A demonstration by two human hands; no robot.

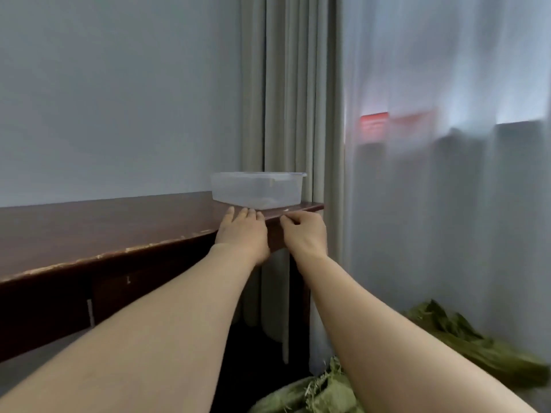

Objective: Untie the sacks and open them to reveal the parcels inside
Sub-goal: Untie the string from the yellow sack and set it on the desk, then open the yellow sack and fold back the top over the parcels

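Note:
Two green woven sacks lie on the floor. One sack [310,394] is at the bottom edge between my forearms, its frayed mouth crumpled. The other sack [468,341] lies to the right against the sheer curtain. No parcels show. Both my arms reach away from the sacks to the far end of a dark wooden table [89,231]. My left hand [243,231] rests flat on the tabletop edge with its fingers stretched out. My right hand [304,231] hovers at the table's corner, fingers curled and pinched together, with nothing visible in them.
A clear plastic tub [258,189] stands on the table's far end, just beyond my fingertips. A tiny white scrap [284,209] lies on the tabletop by my right hand. Grey drapes [286,99] and a sheer curtain [447,204] hang behind and to the right.

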